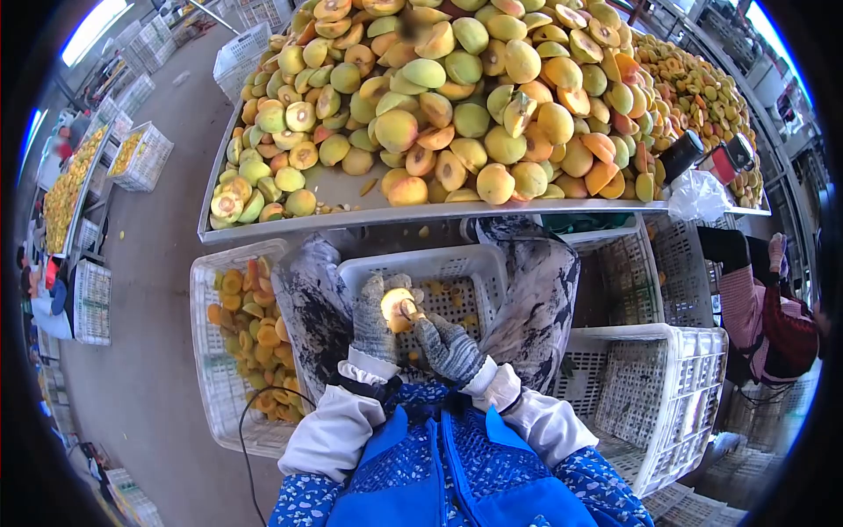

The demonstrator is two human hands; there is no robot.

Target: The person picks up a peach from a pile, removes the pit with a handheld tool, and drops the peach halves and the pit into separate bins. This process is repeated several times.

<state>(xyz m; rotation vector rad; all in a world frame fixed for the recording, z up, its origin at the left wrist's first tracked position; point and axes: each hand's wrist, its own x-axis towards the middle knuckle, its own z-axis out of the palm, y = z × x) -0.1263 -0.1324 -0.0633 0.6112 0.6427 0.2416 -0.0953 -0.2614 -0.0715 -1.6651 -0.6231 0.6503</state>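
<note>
My left hand, in a grey knitted glove, is closed around a peach half with its pale cut face up. My right hand, gloved the same way, is closed at the fruit's right side. A small dark tip touches the cut face there; what my right fingers hold is mostly hidden. Both hands are above a white plastic crate between my knees, with a few fruit pieces at its bottom. In front, a metal-edged table bears a large heap of peach halves, some with stones showing.
To my left stands a crate of peach halves. White crates are stacked at my right, near another person in red. A clear plastic bag and dark-lidded containers sit at the table's right edge. A black cable runs by my left side.
</note>
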